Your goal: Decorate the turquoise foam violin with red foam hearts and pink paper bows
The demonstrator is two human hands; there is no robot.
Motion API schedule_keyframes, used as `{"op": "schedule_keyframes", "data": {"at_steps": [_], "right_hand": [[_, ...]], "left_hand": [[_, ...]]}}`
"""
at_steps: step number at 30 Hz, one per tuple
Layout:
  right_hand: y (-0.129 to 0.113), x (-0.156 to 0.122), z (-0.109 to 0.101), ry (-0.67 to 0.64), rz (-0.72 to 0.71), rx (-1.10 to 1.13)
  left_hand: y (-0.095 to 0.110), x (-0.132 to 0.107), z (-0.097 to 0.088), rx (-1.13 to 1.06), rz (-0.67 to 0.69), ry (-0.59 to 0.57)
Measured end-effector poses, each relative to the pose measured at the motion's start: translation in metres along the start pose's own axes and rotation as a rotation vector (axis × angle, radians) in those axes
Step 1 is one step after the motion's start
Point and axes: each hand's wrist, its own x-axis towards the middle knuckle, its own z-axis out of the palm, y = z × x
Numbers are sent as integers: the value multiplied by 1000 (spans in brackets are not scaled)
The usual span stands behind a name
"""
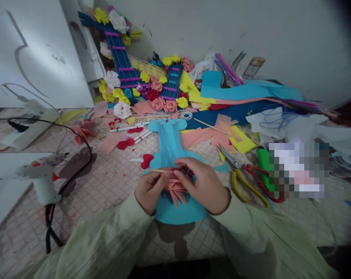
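My left hand (150, 190) pinches a piece of pink folded paper (175, 192) along its upper edge. From the other side, the fingers of my right hand (207, 185) close on the same paper, whose narrow pointed strips hang down. A thin wooden stick (156, 170) lies along the top of the paper, one end poking out past my left fingers; the rest is hidden by my hands. Beneath both hands lies a light blue guitar-shaped cutout (178, 213), with strings (170, 145) running down its neck. A red paper piece (147, 161) rests beside it.
On the left stands a white hot glue gun (43, 182) with a black cable. Red-handled scissors (248, 167) and a yellow-handled tool (236, 190) lie at right. Guitar shapes with paper flowers (123, 69) lean at the back. Pink paper scraps (198, 135) litter the table.
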Motion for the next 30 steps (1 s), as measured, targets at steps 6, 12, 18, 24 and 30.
{"op": "schedule_keyframes", "data": {"at_steps": [6,12,18,24,30], "right_hand": [[5,4,5,9,-88,-28],[2,9,3,38,-133,39],[-5,9,4,53,-100,26],[-10,13,2,31,-53,33],[-16,19,-2,16,-31,58]], "left_hand": [[-3,2,0,-31,-71,57],[-2,4,-1,-50,-30,48],[-5,0,-7,125,75,36],[-3,2,-9,205,123,72],[-2,2,-11,243,140,56]]}}
